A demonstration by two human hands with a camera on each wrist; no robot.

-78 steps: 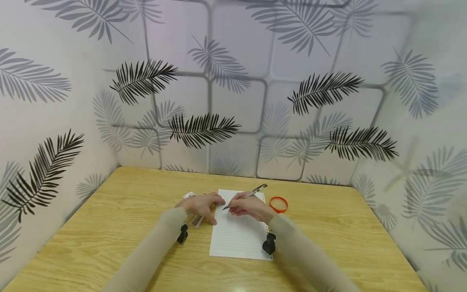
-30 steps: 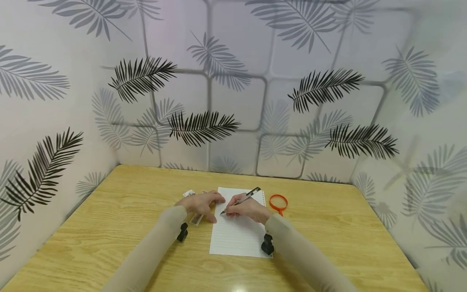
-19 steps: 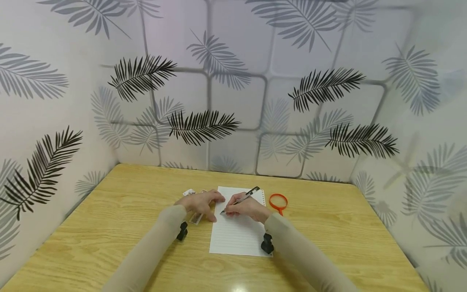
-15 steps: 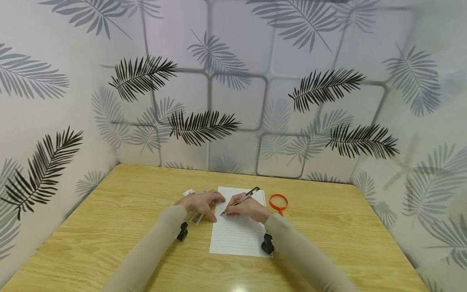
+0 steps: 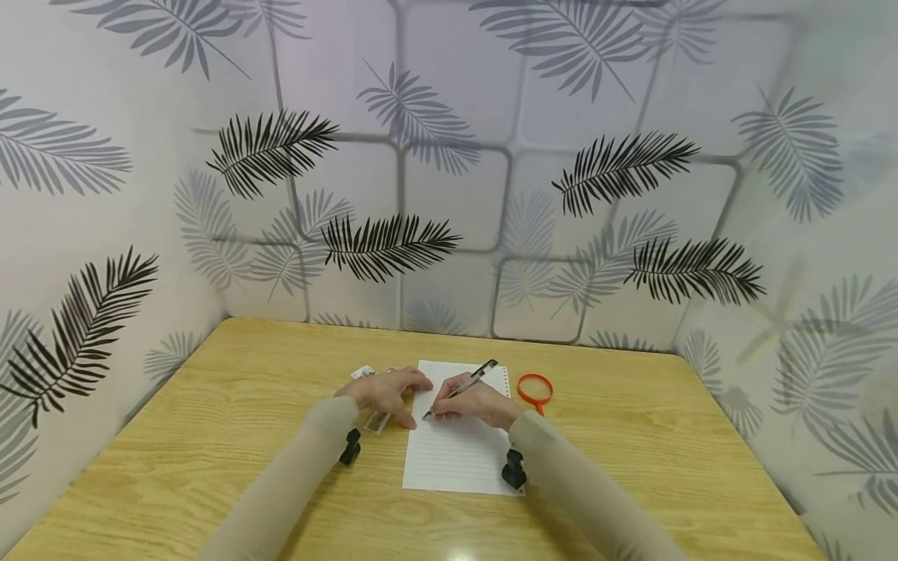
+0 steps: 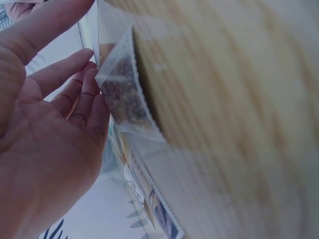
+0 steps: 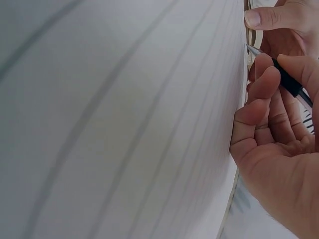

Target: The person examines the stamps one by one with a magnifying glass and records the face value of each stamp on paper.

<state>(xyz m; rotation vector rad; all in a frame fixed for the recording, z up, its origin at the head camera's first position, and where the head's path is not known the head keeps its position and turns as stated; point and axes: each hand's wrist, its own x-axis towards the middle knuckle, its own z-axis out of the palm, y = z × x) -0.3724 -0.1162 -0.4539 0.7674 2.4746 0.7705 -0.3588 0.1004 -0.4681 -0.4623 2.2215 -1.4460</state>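
A sheet of lined paper point(image 5: 456, 460) with punched holes along its right edge lies on the table. My right hand point(image 5: 473, 401) pinches a pen point(image 5: 479, 373) whose tip meets the upper left part of the sheet. In the right wrist view the pen's dark grip point(image 7: 286, 77) sits between thumb and fingers. My left hand point(image 5: 386, 393) rests at the sheet's left edge, fingers spread, thumb and fingertips on the paper. Under and beside that hand lie small clear-wrapped pieces, one a serrated-edged clear packet point(image 6: 124, 92); their exact kind I cannot tell.
A red-rimmed magnifying glass point(image 5: 535, 389) lies right of the paper, its handle partly behind the right sleeve. A white scrap point(image 5: 363, 372) shows beyond the left hand. The wooden table point(image 5: 231, 405) meets a leaf-patterned wall behind.
My right hand has shifted slightly down and left over the sheet, the pen tip moving lower and the pen standing steeper. The left hand has stayed in place.
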